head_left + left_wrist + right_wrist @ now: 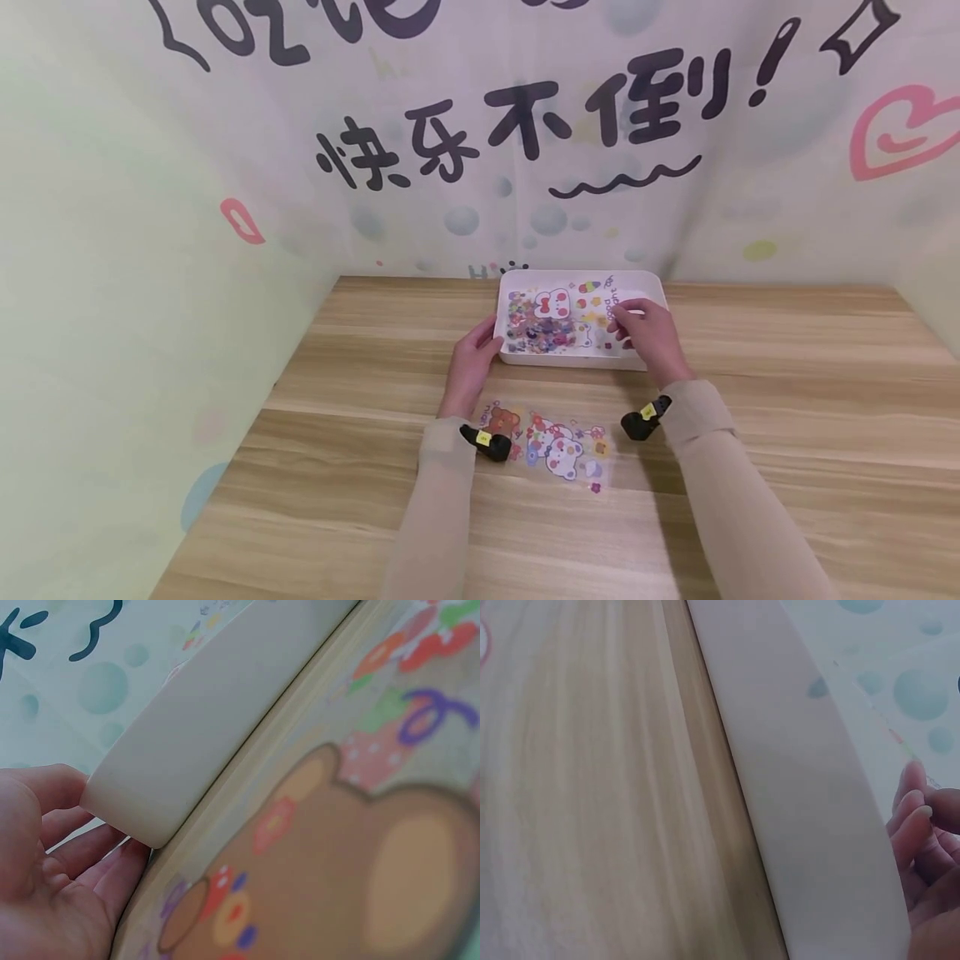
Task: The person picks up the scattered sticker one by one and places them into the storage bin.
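A white plastic tray (581, 276) sits at the back middle of the wooden table and holds colourful sticker sheets (551, 321). My left hand (480, 346) grips the tray's near left corner (150, 780), thumb against the wall and fingers (75, 859) curled beneath. My right hand (619, 323) reaches over the tray's right side, its bent fingertips (915, 817) pinching a pale sticker sheet (633, 302) inside. In the right wrist view the tray wall (810, 795) hides the sheet.
Two sticker sheets lie on the table (787, 433) in front of the tray: a brown bear one (506, 417), also close up in the left wrist view (337, 862), and a white bear one (564, 450). A printed backdrop (525, 125) closes off the back and left.
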Motion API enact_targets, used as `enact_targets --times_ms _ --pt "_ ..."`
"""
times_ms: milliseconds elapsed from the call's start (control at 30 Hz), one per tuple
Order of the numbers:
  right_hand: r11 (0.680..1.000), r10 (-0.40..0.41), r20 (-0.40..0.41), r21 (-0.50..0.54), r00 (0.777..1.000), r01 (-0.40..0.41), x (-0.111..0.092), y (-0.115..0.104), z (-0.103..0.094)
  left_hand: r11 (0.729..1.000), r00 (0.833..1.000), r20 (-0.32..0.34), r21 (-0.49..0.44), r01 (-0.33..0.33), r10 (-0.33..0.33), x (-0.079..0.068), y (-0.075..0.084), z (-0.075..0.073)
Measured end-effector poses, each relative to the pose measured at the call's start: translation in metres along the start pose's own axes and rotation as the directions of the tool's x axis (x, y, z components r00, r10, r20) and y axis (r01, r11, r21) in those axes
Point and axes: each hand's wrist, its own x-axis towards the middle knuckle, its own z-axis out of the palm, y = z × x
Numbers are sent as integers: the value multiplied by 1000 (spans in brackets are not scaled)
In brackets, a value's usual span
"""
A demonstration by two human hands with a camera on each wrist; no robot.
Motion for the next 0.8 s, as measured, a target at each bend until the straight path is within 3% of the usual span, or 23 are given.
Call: enact_targets --times_ms 200,400,600,800 --pt "999 4 -5 -47 1000 -4 5 2 5 1000 1000 4 -12 2 -2 1 -2 -2" --pt "996 4 -18 -87 1000 -6 4 0 8 1000 1000 14 -23 13 -12 -7 13 -1" --pt "996 6 -6 -91 1000 -6 5 0 9 1000 1000 -14 8 0 0 0 1 0" --pt "993 10 5 -117 1000 -9 5 -1 10 1000 1000 -17 13 -2 2 0 1 0"
